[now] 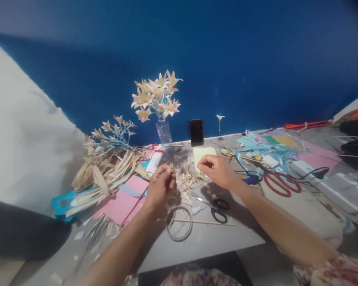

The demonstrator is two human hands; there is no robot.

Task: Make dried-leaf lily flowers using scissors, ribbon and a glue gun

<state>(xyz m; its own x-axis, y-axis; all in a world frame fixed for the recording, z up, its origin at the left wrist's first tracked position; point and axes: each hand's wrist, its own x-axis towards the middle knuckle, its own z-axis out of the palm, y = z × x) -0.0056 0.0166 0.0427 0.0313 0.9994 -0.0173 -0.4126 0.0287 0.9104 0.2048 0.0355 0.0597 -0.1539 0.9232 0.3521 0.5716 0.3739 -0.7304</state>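
My left hand [162, 186] is closed above the table, its thumb and fingertips pinched together. Anything between them is too small to make out. To its right, my right hand [217, 170] hovers with curled fingers, thumb meeting index finger, near a pale yellow paper pad [200, 154]. Whatever it may hold is hidden. Between and below the hands lies a heap of cut husk scraps [188, 183]. Black-handled scissors [218, 210] rest on the table under my right hand. Closer to me are a grey ring like a tape roll [168, 227] and a thin wooden stick [209, 222].
A clear bottle [164, 133] holds pale husk flowers [156, 95]. At left are more flowers [113, 129], dried husks [107, 174] and pink paper [122, 204]. A phone [196, 132] leans on the blue wall. Red-handled scissors [282, 184] and a power strip [331, 186] lie right.
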